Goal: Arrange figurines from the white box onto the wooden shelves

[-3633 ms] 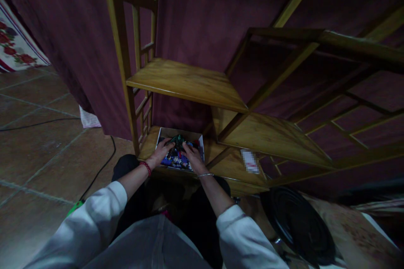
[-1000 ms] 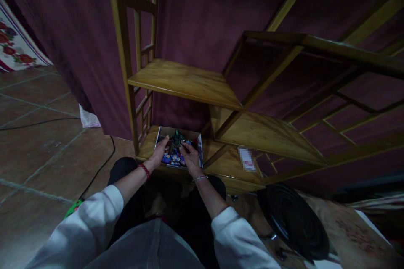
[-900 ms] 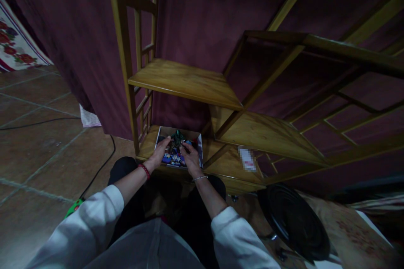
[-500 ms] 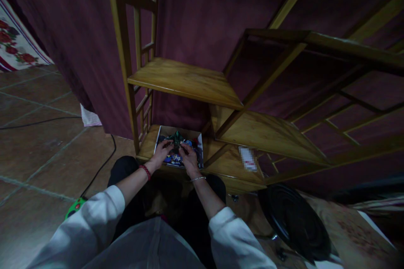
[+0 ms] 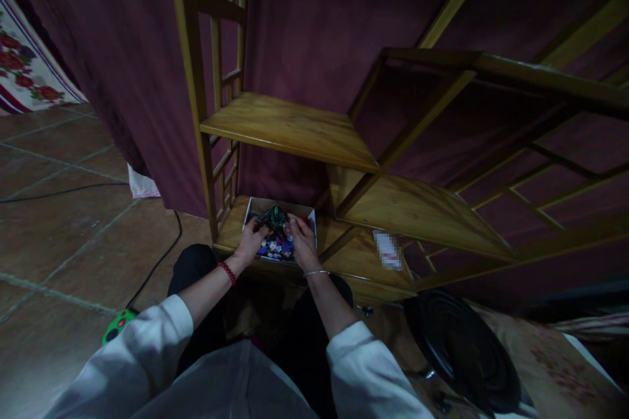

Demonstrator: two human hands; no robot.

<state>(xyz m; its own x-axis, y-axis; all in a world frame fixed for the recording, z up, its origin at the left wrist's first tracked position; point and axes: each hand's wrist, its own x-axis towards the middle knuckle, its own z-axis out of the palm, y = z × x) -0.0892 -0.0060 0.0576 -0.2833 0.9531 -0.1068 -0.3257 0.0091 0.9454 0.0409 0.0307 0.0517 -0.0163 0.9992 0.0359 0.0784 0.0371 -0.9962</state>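
Observation:
A dark green toy figure is between my two hands, over a white cardboard box. My left hand has its fingers closed on the figure's left side. My right hand pinches its right side with thumb and fingers; the exact grip is too dark and small to make out. Below the green figure, several small blue and white figures lie in the box. Part of the box's contents is hidden by my hands.
The box stands on the lowest board of a wooden shelf unit. To its right lies a blurred white item. A round black stool is at lower right. On the floor at left are a green device and a black cable.
My right hand has shifted slightly right and up along the green figure, and my hands are farther apart. The figure is now more spread out and easier to see.

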